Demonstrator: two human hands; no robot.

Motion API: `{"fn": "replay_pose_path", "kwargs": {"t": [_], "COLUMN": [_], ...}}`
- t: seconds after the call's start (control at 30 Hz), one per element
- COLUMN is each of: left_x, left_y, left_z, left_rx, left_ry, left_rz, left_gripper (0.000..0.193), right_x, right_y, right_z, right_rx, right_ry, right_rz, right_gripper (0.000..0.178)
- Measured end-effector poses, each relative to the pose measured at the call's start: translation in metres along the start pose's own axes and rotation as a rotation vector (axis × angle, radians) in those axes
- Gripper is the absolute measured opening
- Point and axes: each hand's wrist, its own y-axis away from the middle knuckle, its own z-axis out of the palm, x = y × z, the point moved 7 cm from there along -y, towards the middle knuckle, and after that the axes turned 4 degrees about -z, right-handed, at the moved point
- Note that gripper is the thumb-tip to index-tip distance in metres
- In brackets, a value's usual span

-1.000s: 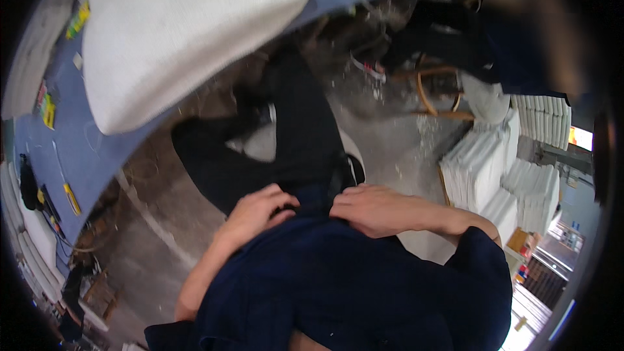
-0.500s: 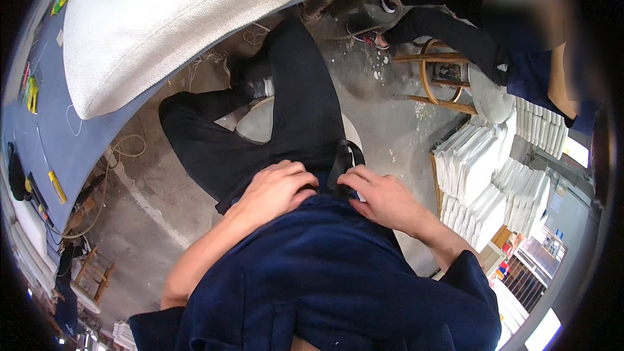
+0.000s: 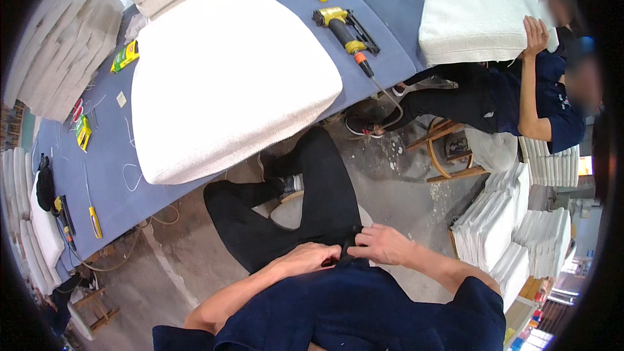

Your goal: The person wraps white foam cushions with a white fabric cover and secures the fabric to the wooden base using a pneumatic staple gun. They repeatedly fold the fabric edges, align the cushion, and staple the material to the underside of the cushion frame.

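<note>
I sit with crossed legs in black trousers [image 3: 325,188] and a dark blue shirt [image 3: 364,305]. My left hand [image 3: 305,260] and my right hand [image 3: 383,245] meet at my waist, both pinching the hem of the shirt where it meets the trousers. A big white cushion [image 3: 227,84] lies on the blue table [image 3: 383,32] in front of me, out of reach of both hands. A yellow and black staple gun [image 3: 341,26] with an air hose lies beyond the cushion.
A seated person at the right holds a second white cushion [image 3: 478,19] on the table's edge. Stacks of white foam panels [image 3: 513,227] stand at my right, more rolls [image 3: 58,45] at the far left. Small yellow tools [image 3: 94,221] lie on the table. A wooden stool [image 3: 448,149] stands ahead.
My view has tilted up, so the table, cushion and staple gun came into sight. My hands stayed at my waist and drew closer together on the shirt hem.
</note>
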Motion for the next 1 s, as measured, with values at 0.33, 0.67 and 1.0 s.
{"fn": "replay_pose_path", "kwargs": {"t": [0.33, 0.67, 1.0], "left_x": [-0.045, 0.078, 0.035], "left_y": [-0.008, 0.155, 0.248], "left_z": [0.012, -0.256, -0.321], "left_rx": [-0.098, 1.203, 1.468], "left_ry": [0.025, -0.894, -0.908], "left_rz": [-0.140, -0.028, -0.030], "left_gripper": [0.028, 0.028, 0.035], "right_x": [0.022, 0.196, 0.154], "right_y": [0.040, -0.065, -0.113], "right_z": [0.025, -0.169, -0.143], "right_rx": [0.025, 1.071, 1.109], "right_ry": [-0.546, -0.264, -0.009], "right_rz": [0.298, 0.265, 0.360], "right_gripper": [0.029, 0.042, 0.088]}}
